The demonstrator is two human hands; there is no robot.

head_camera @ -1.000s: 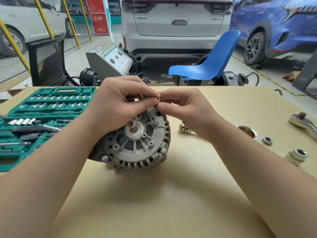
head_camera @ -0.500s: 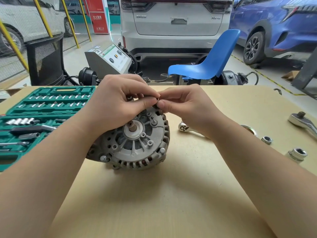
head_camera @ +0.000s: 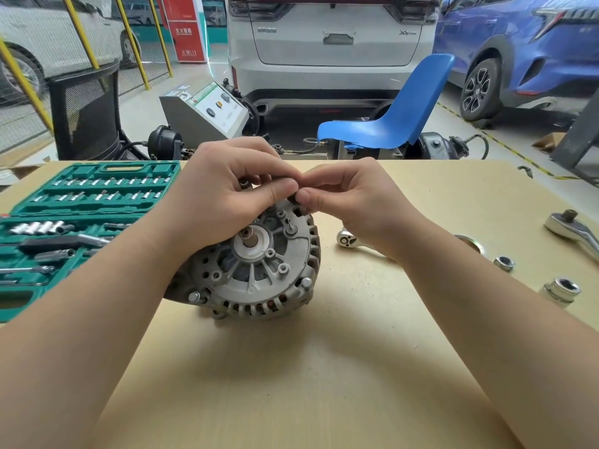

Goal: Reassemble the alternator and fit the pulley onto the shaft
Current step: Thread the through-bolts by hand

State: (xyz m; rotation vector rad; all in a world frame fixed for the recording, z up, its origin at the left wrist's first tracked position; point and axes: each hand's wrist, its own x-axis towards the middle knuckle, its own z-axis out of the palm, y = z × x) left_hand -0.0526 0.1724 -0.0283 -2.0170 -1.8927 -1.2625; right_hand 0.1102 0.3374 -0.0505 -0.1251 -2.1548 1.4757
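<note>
The grey alternator [head_camera: 259, 273] lies on the table with its bare shaft [head_camera: 249, 238] facing me. My left hand [head_camera: 223, 196] lies over its upper left, fingers curled. My right hand [head_camera: 353, 202] meets it at the housing's top edge. Both thumbs and forefingers pinch a small dark fastener [head_camera: 293, 199] there, mostly hidden by the fingertips. A metal ring-shaped part [head_camera: 470, 243], possibly the pulley, lies to the right, half hidden behind my right forearm. A nut [head_camera: 504, 263] lies beside it.
An open green socket set case [head_camera: 81, 222] fills the table's left side. A small ratchet head [head_camera: 346, 238] lies right of the alternator. A larger ratchet [head_camera: 570, 230] and a socket [head_camera: 562, 290] sit at the right edge. Beyond the table stand a blue chair [head_camera: 389, 121] and parked cars.
Both hands have stayed at the alternator's top edge, shifting slightly downward onto the housing. The small ring seen between the fingertips earlier is now covered.
</note>
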